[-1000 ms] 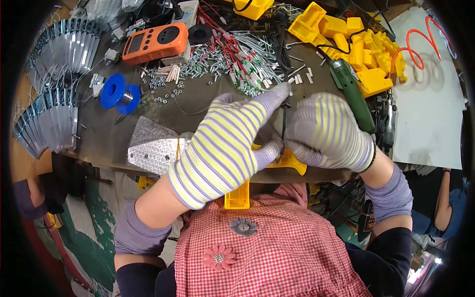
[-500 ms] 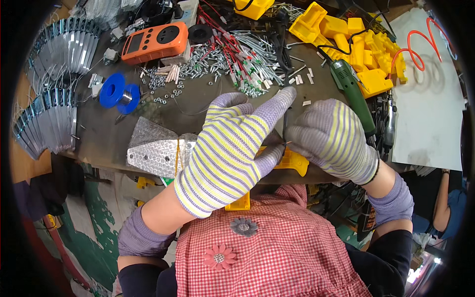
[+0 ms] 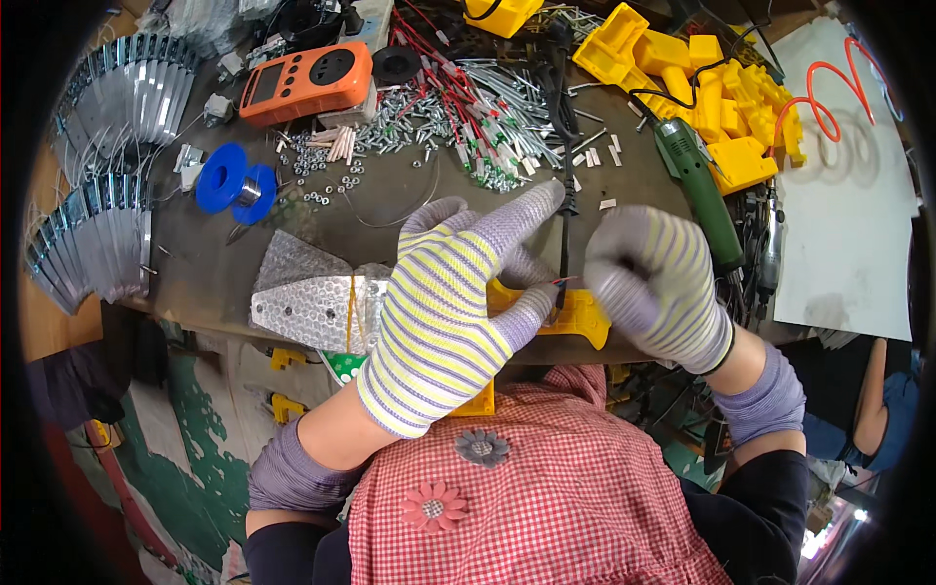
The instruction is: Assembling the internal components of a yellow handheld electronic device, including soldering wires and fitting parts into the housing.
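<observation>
My left hand (image 3: 448, 302), in a grey glove with yellow stripes, pinches a black cable (image 3: 565, 239) near its end between thumb and fingers. The forefinger stretches out along the cable. Thin bare wire ends (image 3: 565, 280), reddish in colour, stick out to the right of the thumb. My right hand (image 3: 648, 283), gloved alike, is curled closed just right of these ends and apart from them; it is a little blurred, and what its fingertips hold, if anything, is hidden. Below the cable end, a yellow plastic shell (image 3: 580, 320) lies at the table's front edge, partly covered by my left hand.
Behind my hands lie heaped screws (image 3: 390, 127), red wires (image 3: 448, 93) and small white pieces. An orange multimeter (image 3: 307, 83) and a blue solder spool (image 3: 224, 180) sit left. Bubble-wrapped parts (image 3: 307, 302) lie by my left wrist. Right are a green power tool (image 3: 697, 185) and yellow shells (image 3: 741, 161).
My right hand has drawn away to the right from the cable end, leaving the wire ends in sight. My left hand has shifted slightly left and keeps its pinch on the cable.
</observation>
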The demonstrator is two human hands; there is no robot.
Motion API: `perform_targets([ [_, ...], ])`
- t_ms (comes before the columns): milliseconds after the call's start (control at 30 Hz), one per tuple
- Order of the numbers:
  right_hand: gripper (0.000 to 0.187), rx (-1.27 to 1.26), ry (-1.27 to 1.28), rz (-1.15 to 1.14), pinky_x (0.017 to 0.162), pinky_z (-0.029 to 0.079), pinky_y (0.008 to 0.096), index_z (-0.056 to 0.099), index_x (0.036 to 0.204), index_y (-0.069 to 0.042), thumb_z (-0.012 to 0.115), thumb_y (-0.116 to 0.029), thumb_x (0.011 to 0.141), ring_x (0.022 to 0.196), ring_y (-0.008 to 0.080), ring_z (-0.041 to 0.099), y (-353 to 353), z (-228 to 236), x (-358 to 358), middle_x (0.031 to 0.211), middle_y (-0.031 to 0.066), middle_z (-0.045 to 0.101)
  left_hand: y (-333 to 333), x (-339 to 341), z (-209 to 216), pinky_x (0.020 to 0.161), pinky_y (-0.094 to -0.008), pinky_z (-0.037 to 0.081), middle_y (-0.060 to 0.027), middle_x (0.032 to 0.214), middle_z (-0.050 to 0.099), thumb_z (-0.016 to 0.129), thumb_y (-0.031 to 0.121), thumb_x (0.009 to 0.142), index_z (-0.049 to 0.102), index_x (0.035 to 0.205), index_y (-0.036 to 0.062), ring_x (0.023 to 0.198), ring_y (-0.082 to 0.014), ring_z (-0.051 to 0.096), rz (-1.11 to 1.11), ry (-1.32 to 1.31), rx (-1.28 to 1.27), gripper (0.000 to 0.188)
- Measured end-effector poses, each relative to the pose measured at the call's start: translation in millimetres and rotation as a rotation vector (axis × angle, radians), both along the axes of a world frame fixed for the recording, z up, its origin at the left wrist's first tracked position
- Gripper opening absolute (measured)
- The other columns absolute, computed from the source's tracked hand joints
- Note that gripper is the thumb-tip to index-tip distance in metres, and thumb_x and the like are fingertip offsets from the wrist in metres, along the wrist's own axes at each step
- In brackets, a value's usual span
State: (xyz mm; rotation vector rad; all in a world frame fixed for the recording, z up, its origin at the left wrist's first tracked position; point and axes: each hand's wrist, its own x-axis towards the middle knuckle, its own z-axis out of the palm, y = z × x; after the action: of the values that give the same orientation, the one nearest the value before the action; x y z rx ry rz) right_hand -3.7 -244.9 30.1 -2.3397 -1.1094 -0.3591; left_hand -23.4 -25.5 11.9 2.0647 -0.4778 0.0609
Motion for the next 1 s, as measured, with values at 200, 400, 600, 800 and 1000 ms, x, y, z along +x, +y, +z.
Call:
perform_targets([
  [200,0.02,0.269,0.561,-0.278,0.06,0.049,0.0322,0.068,0.089,-0.005,0.08,-0.017,0.079,0.062,0.021,0.061,14.8,-9.7,-35.9,0.074,0.008,0.062,-1.9,-1.1,-6.9,0.081,-0.0248,0.052,-0.0039,0.084,0.07,0.069,-0.007,0.082,0.047,0.146,0.0011,0.082,-0.0092,0.067,0.01,0.158,-0.221,0.068],
  [400,0.018,0.274,0.448,-0.32,0.063,0.049,0.0424,0.068,0.087,-0.004,0.079,-0.013,0.076,0.07,0.0336,0.062,29.7,-27.0,-40.7,0.073,0.0119,0.06,1.8,-1.0,-7.0,0.084,-0.0264,0.053,-0.0073,0.087,0.072,0.071,-0.004,0.082,0.044,0.147,-0.0023,0.086,-0.012,0.069,-0.005,0.195,-0.246,0.07],
  [600,0.017,0.164,0.493,-0.29,0.062,0.048,0.0426,0.068,0.086,-0.003,0.079,-0.012,0.076,0.069,0.0346,0.062,26.3,-20.8,-37.9,0.075,0.0135,0.062,-0.1,-4.8,-1.3,0.093,-0.0324,0.05,-0.006,0.089,0.076,0.075,0.003,0.082,0.052,0.142,0.0018,0.087,-0.0133,0.071,0.036,0.079,-0.075,0.065],
  [800,0.02,0.125,0.332,-0.272,0.064,0.049,0.0442,0.068,0.087,-0.004,0.078,-0.015,0.073,0.07,0.0347,0.063,26.6,-24.2,-37.3,0.076,0.0128,0.063,0.4,-7.6,-4.1,0.108,-0.0424,0.04,-0.0008,0.092,0.078,0.076,0.013,0.081,0.058,0.138,0.0075,0.09,-0.0188,0.073,0.047,-0.114,0.082,0.059],
  [1000,0.024,0.089,0.181,-0.308,0.067,0.049,0.0449,0.066,0.085,-0.006,0.078,-0.021,0.07,0.073,0.0332,0.063,35.9,-20.4,-39.1,0.074,0.0111,0.063,-1.5,-8.5,-9.1,0.107,-0.045,0.04,0.0005,0.094,0.077,0.076,0.015,0.079,0.058,0.137,0.0109,0.089,-0.0202,0.072,0.068,-0.232,0.158,0.061],
])
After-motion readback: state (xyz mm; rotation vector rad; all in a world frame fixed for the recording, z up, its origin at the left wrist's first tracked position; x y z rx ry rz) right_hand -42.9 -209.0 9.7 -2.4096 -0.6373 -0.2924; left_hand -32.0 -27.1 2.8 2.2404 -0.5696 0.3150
